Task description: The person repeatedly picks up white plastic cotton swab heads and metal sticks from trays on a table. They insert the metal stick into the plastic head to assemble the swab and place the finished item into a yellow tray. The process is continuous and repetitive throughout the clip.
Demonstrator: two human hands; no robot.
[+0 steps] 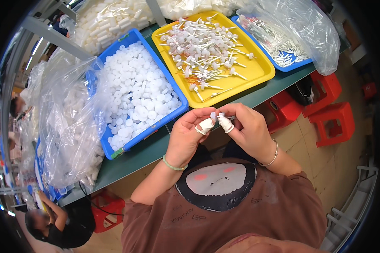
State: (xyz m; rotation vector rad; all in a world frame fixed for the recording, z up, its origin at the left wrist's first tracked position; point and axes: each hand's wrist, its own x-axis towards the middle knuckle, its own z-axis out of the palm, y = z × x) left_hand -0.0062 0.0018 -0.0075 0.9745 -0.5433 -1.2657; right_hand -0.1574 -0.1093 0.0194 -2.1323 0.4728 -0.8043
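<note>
My left hand [185, 137] and my right hand [250, 131] meet just past the table's front edge, both closed in a pinch. Left fingertips grip a small white plastic cap [213, 116]. Against it, the right fingertips pinch a small part mostly hidden by the fingers. White finger covers wrap both thumbs. Nearest the hands is a yellow tray [257, 78] of white stick-like pieces with round caps, some showing thin red or orange strands. On its left, a blue tray [156, 128] holds loose white round caps.
A second blue tray [292, 66] of thin white rods stands at the far right, partly under a clear plastic bag [325, 42]. Bagged white parts [114, 21] lie behind. Red stools [340, 122] stand at right. Another person [63, 219] works at lower left.
</note>
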